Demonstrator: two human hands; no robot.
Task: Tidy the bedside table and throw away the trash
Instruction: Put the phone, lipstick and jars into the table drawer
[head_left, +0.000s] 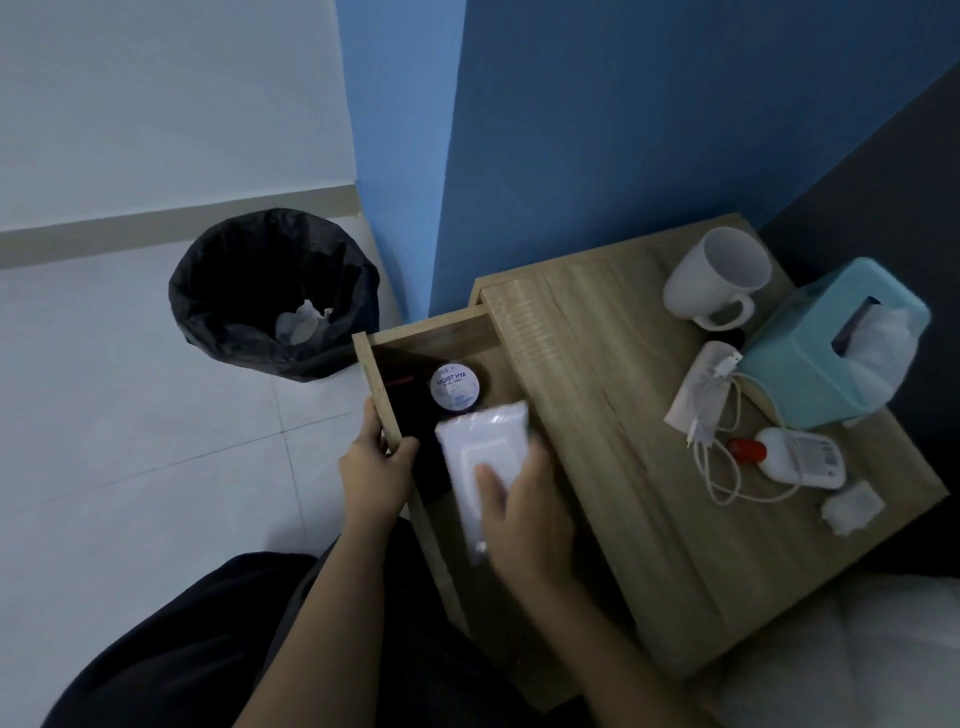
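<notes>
White and soft-sided, the wipes pack (485, 467) hangs over the open drawer (376, 384), its long axis running front to back, roughly parallel to the drawer front. The right hand (524, 514) holds it from the near end, thumb across the flap, so the free end points toward the round jar (456, 387) already lying inside. The left hand (376, 467) grips the drawer's front edge, fingers curled over the wood, steadying it. Lowering the pack straight down looks enough. On the bedside table (597, 415) remain a mug (711, 275), tissue box (826, 343), cable (722, 452), bottle (795, 457) and a crumpled scrap (852, 506). The trash bin (270, 291) stands left, nearer the left hand.
</notes>
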